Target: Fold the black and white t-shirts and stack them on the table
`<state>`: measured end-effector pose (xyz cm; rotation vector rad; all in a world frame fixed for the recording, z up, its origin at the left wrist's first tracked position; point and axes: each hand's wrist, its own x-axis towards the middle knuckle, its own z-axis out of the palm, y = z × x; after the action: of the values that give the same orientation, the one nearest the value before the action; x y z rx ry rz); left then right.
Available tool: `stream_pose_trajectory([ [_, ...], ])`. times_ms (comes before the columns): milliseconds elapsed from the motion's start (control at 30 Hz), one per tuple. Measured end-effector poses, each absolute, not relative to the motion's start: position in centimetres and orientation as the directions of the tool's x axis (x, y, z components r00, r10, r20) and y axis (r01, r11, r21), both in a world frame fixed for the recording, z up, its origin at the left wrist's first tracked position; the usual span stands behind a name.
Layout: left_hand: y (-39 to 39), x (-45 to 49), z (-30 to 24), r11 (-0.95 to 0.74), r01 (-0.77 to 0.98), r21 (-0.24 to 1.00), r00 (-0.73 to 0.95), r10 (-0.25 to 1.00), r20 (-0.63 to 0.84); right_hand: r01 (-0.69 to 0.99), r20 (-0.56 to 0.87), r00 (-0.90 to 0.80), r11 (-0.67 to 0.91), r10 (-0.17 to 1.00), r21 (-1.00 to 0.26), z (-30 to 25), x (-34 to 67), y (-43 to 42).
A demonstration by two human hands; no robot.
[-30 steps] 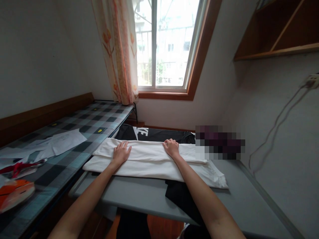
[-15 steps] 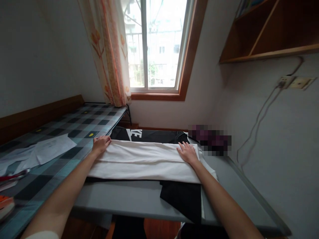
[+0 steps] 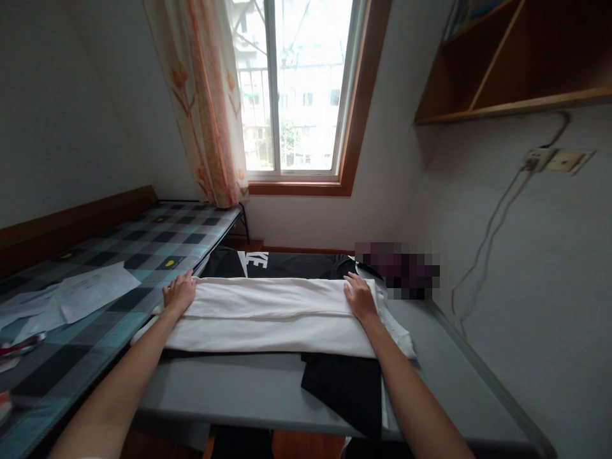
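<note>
A folded white garment (image 3: 268, 328) lies in a long strip across the grey table, on top of black clothing. My left hand (image 3: 179, 294) rests on its left end, palm down, fingers at the far edge and holding nothing up. Near the right end, my right hand (image 3: 360, 299) presses on the white cloth with its fingers apart. Behind the strip spreads a black garment (image 3: 301, 264) with white lettering. A black piece of cloth (image 3: 344, 389) sticks out from under the strip and reaches the table's near edge.
The grey table (image 3: 229, 382) meets the wall on the right. To the left stands a bed with a checked mattress (image 3: 95, 239), with papers (image 3: 95, 293) on it. A blurred dark purple item (image 3: 399, 268) sits at the back right. Cables (image 3: 492, 229) hang from a wall socket.
My left hand has slid left along the white garment, so the hands are farther apart. My right hand has turned slightly near the right end. The view has shifted a little.
</note>
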<state>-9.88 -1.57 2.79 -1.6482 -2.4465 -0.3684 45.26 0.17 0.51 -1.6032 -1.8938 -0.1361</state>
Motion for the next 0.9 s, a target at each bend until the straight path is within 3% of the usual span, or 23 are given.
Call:
stream_pose_trajectory([
  [67,-1.8,-9.2,2.5,0.302,0.951,0.071,-0.305,0.872,0.382,0.893,0.607,-0.031,0.295,0.794,-0.34,0.6,45.5,-0.1],
  [167,-1.6,-7.4,2.5,0.236,0.97,0.067,-0.241,0.865,0.441,0.906,0.578,-0.036,0.271,0.815,-0.325,0.6,45.5,-0.3],
  [233,-1.3,-5.5,2.7,0.119,0.987,0.106,-0.153,0.889,0.432,0.924,0.502,-0.061,0.239,0.863,-0.3,0.5,45.4,-0.4],
  [367,-1.3,-0.6,2.5,-0.29,0.937,0.196,0.199,0.902,0.384,0.937,0.415,-0.093,0.22,0.905,-0.27,0.5,45.1,-0.4],
  [467,-2.0,2.4,1.8,-0.425,0.883,0.197,0.351,0.879,0.324,0.936,0.406,-0.096,0.221,0.909,-0.273,0.6,45.2,-0.5],
  [633,-2.7,3.7,1.0,-0.304,0.943,0.132,0.269,0.934,0.234,0.934,0.403,-0.098,0.225,0.91,-0.279,0.5,45.4,-0.5],
  [900,-1.1,-1.2,1.0,0.11,0.993,0.043,-0.115,0.984,0.137,0.924,0.395,-0.096,0.23,0.914,-0.307,0.5,45.4,-0.5],
])
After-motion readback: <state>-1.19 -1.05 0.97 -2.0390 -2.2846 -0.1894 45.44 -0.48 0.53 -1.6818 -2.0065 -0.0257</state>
